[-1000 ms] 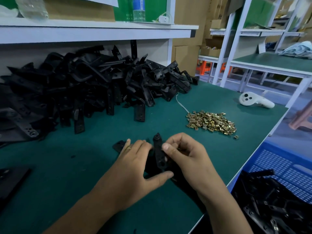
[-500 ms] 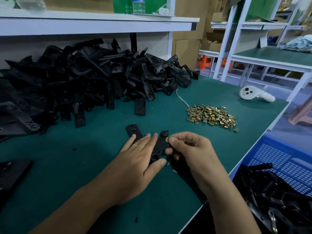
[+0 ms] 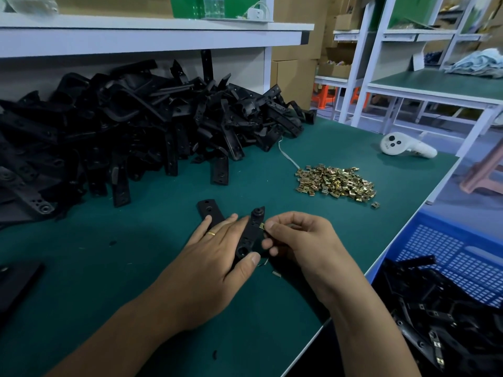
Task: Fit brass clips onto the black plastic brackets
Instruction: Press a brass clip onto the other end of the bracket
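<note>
Left hand lay flat-fingered, pressing the bracket onto the mat, long axis running near-to-far and tilted right, while just right of its edge the right hand pinched a clip touching that edge, so the push likely goes leftward.

- One view only, worn on the head, wide-angle, straight shelf edges bowed toward the frame borders.
- Looks forward and down across the green table, forearms entering from the bottom edge.
- Sits close to the near edge of the surface: left hand and right hand large in the lower centre.
- Faces the far edge, where the bracket pile lies under a white shelf.
- Takes in the right edge of the surface and a blue crate below it.
- No second view, so nothing shared.
</note>
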Demonstrator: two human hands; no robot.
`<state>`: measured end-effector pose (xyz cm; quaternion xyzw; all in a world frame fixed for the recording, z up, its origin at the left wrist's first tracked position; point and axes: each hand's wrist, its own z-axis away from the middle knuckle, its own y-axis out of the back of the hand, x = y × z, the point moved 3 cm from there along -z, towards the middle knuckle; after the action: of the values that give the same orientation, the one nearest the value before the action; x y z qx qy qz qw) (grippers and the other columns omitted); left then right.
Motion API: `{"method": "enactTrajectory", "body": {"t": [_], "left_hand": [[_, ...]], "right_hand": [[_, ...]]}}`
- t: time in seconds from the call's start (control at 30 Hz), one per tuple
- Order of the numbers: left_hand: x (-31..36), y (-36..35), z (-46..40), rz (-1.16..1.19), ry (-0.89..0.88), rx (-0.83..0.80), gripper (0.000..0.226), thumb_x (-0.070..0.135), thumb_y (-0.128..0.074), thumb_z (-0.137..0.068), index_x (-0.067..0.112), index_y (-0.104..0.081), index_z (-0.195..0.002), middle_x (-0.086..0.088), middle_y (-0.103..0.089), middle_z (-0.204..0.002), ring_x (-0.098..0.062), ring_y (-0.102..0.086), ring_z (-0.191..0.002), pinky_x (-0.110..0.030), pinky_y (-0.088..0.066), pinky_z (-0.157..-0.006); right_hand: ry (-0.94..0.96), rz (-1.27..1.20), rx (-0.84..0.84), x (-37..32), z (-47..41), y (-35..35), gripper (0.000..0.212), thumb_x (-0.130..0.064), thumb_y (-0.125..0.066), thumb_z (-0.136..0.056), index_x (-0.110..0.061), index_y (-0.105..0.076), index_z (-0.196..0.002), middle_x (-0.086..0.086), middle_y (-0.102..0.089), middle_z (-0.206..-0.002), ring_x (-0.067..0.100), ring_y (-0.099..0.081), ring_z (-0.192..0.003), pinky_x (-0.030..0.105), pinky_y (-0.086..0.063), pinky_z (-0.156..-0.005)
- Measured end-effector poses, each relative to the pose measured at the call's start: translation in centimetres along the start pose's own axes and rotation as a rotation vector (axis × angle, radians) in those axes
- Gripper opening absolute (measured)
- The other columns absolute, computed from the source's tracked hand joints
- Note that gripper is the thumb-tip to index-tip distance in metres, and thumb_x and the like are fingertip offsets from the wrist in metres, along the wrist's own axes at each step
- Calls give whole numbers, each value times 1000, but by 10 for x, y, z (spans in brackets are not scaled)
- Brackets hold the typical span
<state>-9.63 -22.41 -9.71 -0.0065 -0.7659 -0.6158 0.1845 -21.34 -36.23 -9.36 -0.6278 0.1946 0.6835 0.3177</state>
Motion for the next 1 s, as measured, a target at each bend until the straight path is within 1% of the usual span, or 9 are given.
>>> {"method": "enactTrajectory", "body": {"t": [0.3,0.47,0.57,0.67,0.77,0.8,0.87,0.93,1.0], "left_hand": [[0,-1,1,27,3,7,80,72,-6,-96,29,-1,-164,29,-8,-155,24,16,-141,-19,16,-121],[1,-3,0,26,-7,32,79,70,-8,-97,26,-9,-163,27,-12,-154,27,17,-138,-17,17,-120],[3,-6,0,-9,-10,28,79,71,-7,-99,24,-11,-162,16,-23,-166,17,2,-148,-27,10,-126],[3,-7,-2,17,-7,24,81,73,-6,-98,23,-10,-163,15,-35,-161,11,-14,-149,-31,3,-127],[3,-7,-2,53,9,7,82,76,-6,-96,29,0,-164,20,-14,-167,18,6,-147,-23,12,-124],[3,-7,-2,41,12,12,82,76,-5,-96,30,5,-163,25,-3,-164,23,18,-141,-17,17,-120],[4,-4,-2,44,23,4,80,76,-8,-95,32,10,-160,32,11,-153,31,31,-128,-5,23,-109],[4,-1,-2,97,43,-24,77,78,-15,-91,41,10,-153,42,17,-144,36,32,-121,3,21,-101],[3,3,-3,154,57,-36,72,80,-23,-86,52,8,-145,51,15,-135,40,30,-116,8,17,-94]], "right_hand": [[-30,-93,76,-3,1,-4,20,-14,-79,-90,-2,-66,-100,15,-76,-77,15,-64,-56,28,-54,-53],[-43,-118,81,-5,-4,-7,22,-10,-82,-86,-3,-65,-98,16,-73,-71,16,-59,-49,25,-51,-49],[-56,-75,59,-8,-10,-7,23,-8,-81,-86,-3,-63,-99,17,-72,-69,16,-58,-49,26,-52,-49],[-17,-26,29,-9,-13,-6,20,-10,-81,-87,-3,-65,-96,15,-72,-69,17,-60,-52,27,-53,-52],[84,45,-14,-7,-15,-7,10,-14,-75,-94,-6,-70,-95,14,-75,-75,17,-67,-62,28,-57,-61],[147,143,45,-7,-17,-2,6,-17,-72,-96,-11,-72,-95,9,-76,-80,15,-69,-68,28,-58,-67],[304,514,301,-12,-23,21,7,-22,-67,-98,-21,-74,-99,-3,-75,-92,12,-68,-85,28,-54,-81],[381,894,530,-18,-23,50,18,-22,-62,-100,-20,-72,-115,3,-65,-113,22,-58,-107,34,-44,-94],[342,1140,613,-16,-22,74,36,-12,-54,-99,-12,-62,-134,14,-53,-134,34,-43,-119,42,-35,-102]]}}
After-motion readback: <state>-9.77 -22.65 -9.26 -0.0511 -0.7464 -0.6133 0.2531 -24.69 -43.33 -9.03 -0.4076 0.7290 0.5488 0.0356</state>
